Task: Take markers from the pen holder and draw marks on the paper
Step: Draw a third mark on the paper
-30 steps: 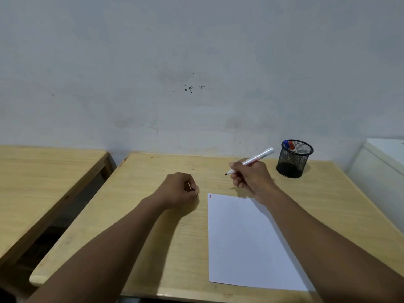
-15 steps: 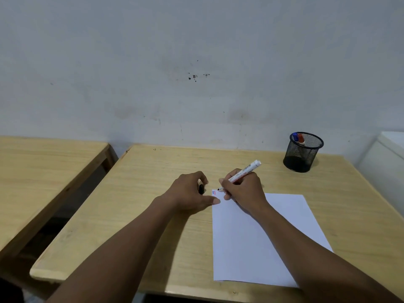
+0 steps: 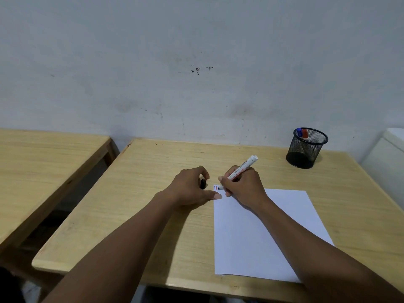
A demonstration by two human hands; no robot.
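A white sheet of paper [image 3: 251, 232] lies on the wooden desk [image 3: 153, 193]. My right hand [image 3: 242, 186] grips a white marker [image 3: 242, 168], its tip touching the paper's top left corner beside small red, blue and black marks [image 3: 216, 188]. My left hand [image 3: 192, 186] rests on the desk just left of the paper, its thumb on the sheet's edge, and holds the black marker cap [image 3: 203, 183]. A black mesh pen holder [image 3: 306, 148] at the desk's back right contains a blue marker [image 3: 299, 132] and a red marker [image 3: 304, 134].
A second wooden desk [image 3: 43, 167] stands to the left across a narrow gap. A white box-like object [image 3: 389, 154] sits at the right edge. The grey wall runs right behind the desks.
My right hand brought the marker down from above the desk to the paper's top left corner, and a black mark has appeared. My left hand slid right to the paper's edge.
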